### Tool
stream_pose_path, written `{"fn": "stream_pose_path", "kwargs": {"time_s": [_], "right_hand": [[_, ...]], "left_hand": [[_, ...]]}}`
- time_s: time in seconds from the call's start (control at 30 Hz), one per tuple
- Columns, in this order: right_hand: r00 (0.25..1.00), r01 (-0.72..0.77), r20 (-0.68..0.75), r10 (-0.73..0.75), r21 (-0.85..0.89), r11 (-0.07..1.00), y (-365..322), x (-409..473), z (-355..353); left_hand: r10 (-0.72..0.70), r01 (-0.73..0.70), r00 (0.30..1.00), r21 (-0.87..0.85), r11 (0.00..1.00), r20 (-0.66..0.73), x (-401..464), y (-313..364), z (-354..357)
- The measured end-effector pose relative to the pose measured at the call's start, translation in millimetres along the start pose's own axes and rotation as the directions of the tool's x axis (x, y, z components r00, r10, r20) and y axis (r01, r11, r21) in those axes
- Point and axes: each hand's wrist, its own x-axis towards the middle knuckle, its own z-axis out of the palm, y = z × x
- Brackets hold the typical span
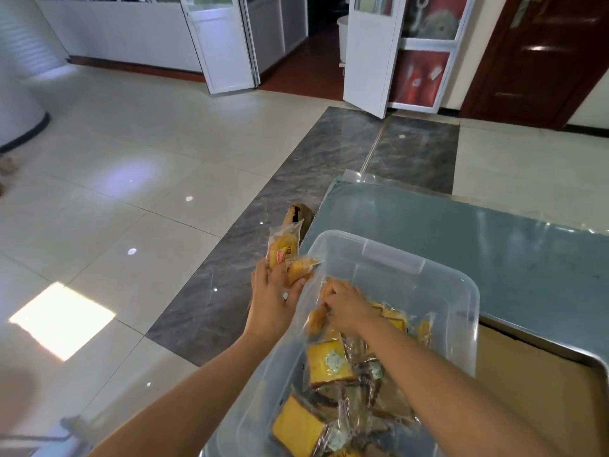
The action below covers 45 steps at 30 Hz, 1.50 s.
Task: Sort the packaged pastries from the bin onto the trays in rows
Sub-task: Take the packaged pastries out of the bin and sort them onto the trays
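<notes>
We are gathering still: left hand (275,300) fingers gripping two wrapped buns (290,257); right hand (346,305) fingers pinching another inside the bin (461,291); many pastries (329,361) remaining; no tray filled in view.

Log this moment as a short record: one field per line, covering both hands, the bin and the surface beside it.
left hand: holds two wrapped pastries just outside the bin's left wall
right hand: inside the bin, fingers curled on a wrapped pastry
bin: clear plastic, partly filled with wrapped cake slices
table: glossy blue-grey top beyond the bin
trays: none identifiable in view
</notes>
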Motion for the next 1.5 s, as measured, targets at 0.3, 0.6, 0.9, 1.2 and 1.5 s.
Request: {"fn": "stream_pose_path", "kwargs": {"time_s": [0.3,0.6,0.9,1.2,1.5], "right_hand": [[0.988,-0.048,0.146,0.054,-0.049,0.998,13.7,19.5,-8.0],[0.996,-0.024,0.075,0.038,-0.181,0.983,-7.5,3.5,-11.8],[0.947,-0.158,-0.26,0.187,0.129,0.979,10.0,-88.6,-78.6],[0.723,-0.161,-0.59,0.359,0.361,0.918,56.8,-208.2,-111.1],[0.612,-0.191,-0.659,0.438,0.414,0.89,127.3,-351.6,-101.4]], "left_hand": [[0.016,-0.017,1.0,0.03,0.999,0.002,-2.4,1.2,-0.8],[0.046,-0.048,0.998,0.081,0.996,0.035,-0.2,-5.8,1.7],[0.152,-0.164,0.984,0.134,0.977,0.094,-4.4,10.2,-6.4],[0.341,-0.346,0.937,0.305,0.887,0.071,-24.1,93.7,21.1],[0.423,-0.428,0.904,0.193,0.883,0.067,-118.7,211.0,89.4]]}}
